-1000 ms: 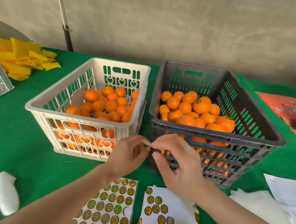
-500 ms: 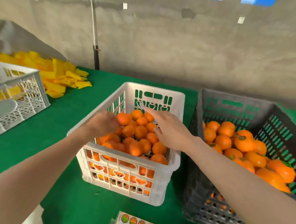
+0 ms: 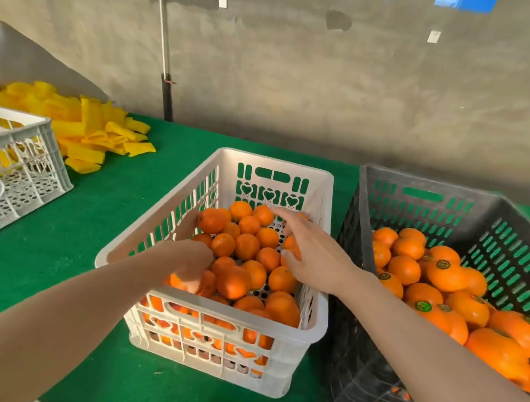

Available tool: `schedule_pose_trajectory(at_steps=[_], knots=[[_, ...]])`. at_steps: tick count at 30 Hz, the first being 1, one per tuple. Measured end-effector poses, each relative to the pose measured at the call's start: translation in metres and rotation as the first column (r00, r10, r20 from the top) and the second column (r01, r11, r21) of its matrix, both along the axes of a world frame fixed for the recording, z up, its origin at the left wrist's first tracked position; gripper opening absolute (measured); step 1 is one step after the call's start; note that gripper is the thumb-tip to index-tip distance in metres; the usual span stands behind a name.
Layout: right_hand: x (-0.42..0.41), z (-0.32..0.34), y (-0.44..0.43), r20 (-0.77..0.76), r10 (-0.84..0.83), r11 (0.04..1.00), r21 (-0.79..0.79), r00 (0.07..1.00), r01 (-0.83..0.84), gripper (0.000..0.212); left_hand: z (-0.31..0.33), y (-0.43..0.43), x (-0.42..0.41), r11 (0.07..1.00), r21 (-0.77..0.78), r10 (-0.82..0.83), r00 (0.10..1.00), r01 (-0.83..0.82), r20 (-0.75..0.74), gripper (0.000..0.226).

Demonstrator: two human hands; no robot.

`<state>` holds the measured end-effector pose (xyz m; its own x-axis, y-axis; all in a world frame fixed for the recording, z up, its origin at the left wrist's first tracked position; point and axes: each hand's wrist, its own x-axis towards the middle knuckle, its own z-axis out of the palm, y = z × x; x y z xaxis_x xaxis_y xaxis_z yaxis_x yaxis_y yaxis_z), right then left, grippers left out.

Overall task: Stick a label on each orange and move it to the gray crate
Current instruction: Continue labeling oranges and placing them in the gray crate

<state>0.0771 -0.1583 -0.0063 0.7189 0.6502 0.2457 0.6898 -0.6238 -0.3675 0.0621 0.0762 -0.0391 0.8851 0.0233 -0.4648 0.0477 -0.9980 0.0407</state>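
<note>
The person's two bare arms reach from the near edge into the white crate (image 3: 316,330), which stands in the middle of the green table (image 3: 82,235) and holds a heap of plain oranges (image 3: 246,246). The left hand (image 3: 190,263) is down in the near left corner of that crate, its fingers (image 3: 196,285) curled downward over one orange (image 3: 177,282); the hand is blurred, so whether the fingers truly grip the fruit cannot be told. The right hand (image 3: 314,256) lies over the right side of the same heap with its fingers nearly straight and spread, the forefinger stretched toward the far wall of the crate, and it holds nothing that can be made out. Just beside the white crate, on its right, stands the gray crate (image 3: 363,207); the labeled oranges (image 3: 404,268) piled in it carry small round green stickers (image 3: 442,264) on their skins. At the far left of the table a second pale crate (image 3: 25,159) sits partly out of view, and behind it lies a loose pile of yellow foam sleeves (image 3: 84,125). A thin pole (image 3: 165,52) stands upright against the gray wall (image 3: 327,95) behind the table.
</note>
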Motion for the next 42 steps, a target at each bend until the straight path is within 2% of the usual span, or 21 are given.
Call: schedule_pose_trajectory(at_steps=[1,2,3,4,5,6,7,9,10,12,14,19,22,26,30,32,34,36,38,40,42], knots=[[-0.001,0.001,0.0,-0.012,-0.016,0.998,0.052,1.0,0.017,0.07,0.004,0.003,0.001,0.998,-0.069,0.001,0.999,0.001,0.032,0.028],[-0.002,0.003,-0.001,-0.038,-0.038,0.992,0.122,0.999,0.043,0.065,0.006,0.008,0.003,0.956,-0.285,0.09,0.994,-0.069,0.061,0.031],[-0.003,0.006,-0.001,-0.076,-0.061,0.975,0.207,0.995,0.076,0.056,0.015,0.009,-0.001,0.82,-0.547,0.222,0.975,-0.17,0.028,0.039],[-0.003,0.009,-0.001,-0.12,-0.083,0.948,0.297,0.989,0.116,0.044,0.02,0.009,-0.003,0.569,-0.794,0.321,0.947,-0.213,-0.024,0.048],[-0.004,0.014,-0.001,-0.163,-0.103,0.909,0.386,0.981,0.16,0.03,0.03,0.006,-0.009,0.337,-0.921,0.333,0.94,-0.195,-0.077,0.057],[-0.005,0.019,-0.001,-0.22,-0.115,0.858,0.469,0.969,0.208,0.016,0.038,0.002,-0.013,0.144,-0.973,0.324,0.938,-0.179,-0.124,0.063],[-0.006,0.025,-0.002,-0.296,-0.102,0.796,0.548,0.95,0.256,0.006,0.045,-0.004,-0.02,0.003,-0.986,0.301,0.94,-0.169,-0.16,0.066],[-0.012,0.036,-0.006,-0.473,0.009,0.678,0.65,0.881,0.342,0.006,0.055,-0.021,-0.035,-0.187,-0.974,0.245,0.954,-0.126,-0.17,0.064],[-0.017,0.04,-0.007,-0.533,0.073,0.652,0.665,0.843,0.364,0.008,0.058,-0.029,-0.042,-0.244,-0.963,0.225,0.96,-0.11,-0.167,0.064],[-0.027,0.047,-0.009,-0.572,0.151,0.659,0.666,0.806,0.349,0.011,0.064,-0.043,-0.053,-0.287,-0.952,0.217,0.96,-0.109,-0.175,0.066],[-0.039,0.051,-0.01,-0.561,0.202,0.683,0.668,0.803,0.295,0.016,0.067,-0.056,-0.062,-0.293,-0.949,0.206,0.962,-0.115,-0.18,0.066],[-0.063,0.057,-0.016,-0.446,0.178,0.688,0.694,0.877,0.213,0.011,0.074,-0.079,-0.077,-0.392,-0.917,0.174,0.973,-0.073,-0.152,0.046],[-0.07,0.061,-0.023,-0.394,0.128,0.702,0.684,0.91,0.197,0.008,0.079,-0.089,-0.083,-0.388,-0.919,0.192,0.97,-0.061,-0.146,0.04],[-0.076,0.063,-0.031,-0.268,0.028,0.754,0.638,0.963,0.156,0.009,0.085,-0.098,-0.089,-0.389,-0.918,0.214,0.962,-0.074,-0.168,0.053],[-0.085,0.062,-0.036,-0.03,-0.081,0.795,0.6,0.996,0.083,0.011,0.089,-0.105,-0.096,-0.339,-0.94,0.223,0.966,-0.046,-0.128,0.049],[-0.09,0.059,-0.039,0.118,-0.154,0.811,0.583,0.981,0.057,0.011,0.089,-0.108,-0.098,-0.317,-0.948,0.22,0.97,-0.026,-0.1,0.048],[-0.097,0.056,-0.043,0.137,-0.211,0.813,0.574,0.968,0.097,0.013,0.088,-0.108,-0.101,-0.304,-0.953,0.188,0.979,-0.017,-0.077,0.047],[-0.106,0.052,-0.048,0.023,-0.201,0.792,0.592,0.979,0.149,0.026,0.083,-0.11,-0.102,-0.297,-0.954,0.114,0.991,-0.027,-0.064,0.051],[-0.114,0.047,-0.056,-0.054,-0.099,0.813,0.571,0.994,0.112,0.049,0.079,-0.115,-0.104,-0.284,-0.958,0.048,0.997,-0.037,-0.052,0.053],[-0.118,0.044,-0.066,-0.037,-0.027,0.871,0.49,0.999,0.042,0.066,0.076,-0.126,-0.103,-0.282,-0.959,0.028,0.999,-0.036,-0.046,0.055],[-0.116,0.047,-0.08,0.002,-0.059,0.899,0.436,0.998,0.052,0.07,0.077,-0.141,-0.102,-0.278,-0.96,0.052,0.998,-0.018,-0.034,0.056]])
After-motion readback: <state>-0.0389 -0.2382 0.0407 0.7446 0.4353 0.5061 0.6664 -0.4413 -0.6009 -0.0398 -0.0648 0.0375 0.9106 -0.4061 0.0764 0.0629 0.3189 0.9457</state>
